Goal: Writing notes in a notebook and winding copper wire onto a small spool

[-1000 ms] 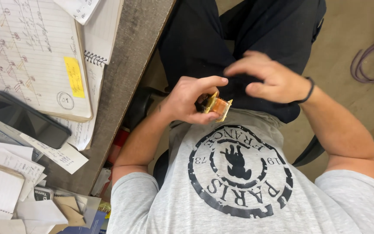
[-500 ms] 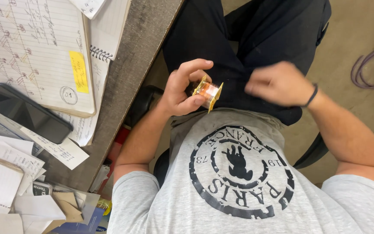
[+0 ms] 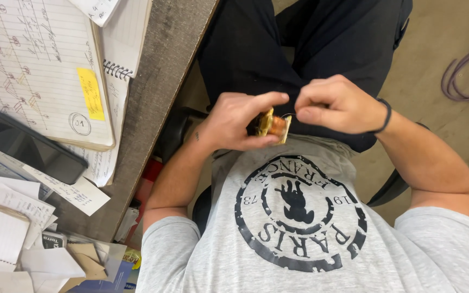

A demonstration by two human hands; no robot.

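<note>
A small copper coil (image 3: 274,126) is gripped in the left hand (image 3: 239,122) (fingers curled around it), just beside the pinched right hand (image 3: 336,104), above the lap.

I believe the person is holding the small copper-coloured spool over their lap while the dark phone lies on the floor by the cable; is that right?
Not quite: the head view shows the dark phone lying on the desk among papers, not on the floor. The left hand does hold the spool over the lap.

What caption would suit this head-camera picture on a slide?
Seated beside a paper-strewn desk, left hand holds a small copper coil while right hand pinches its wire.
</note>
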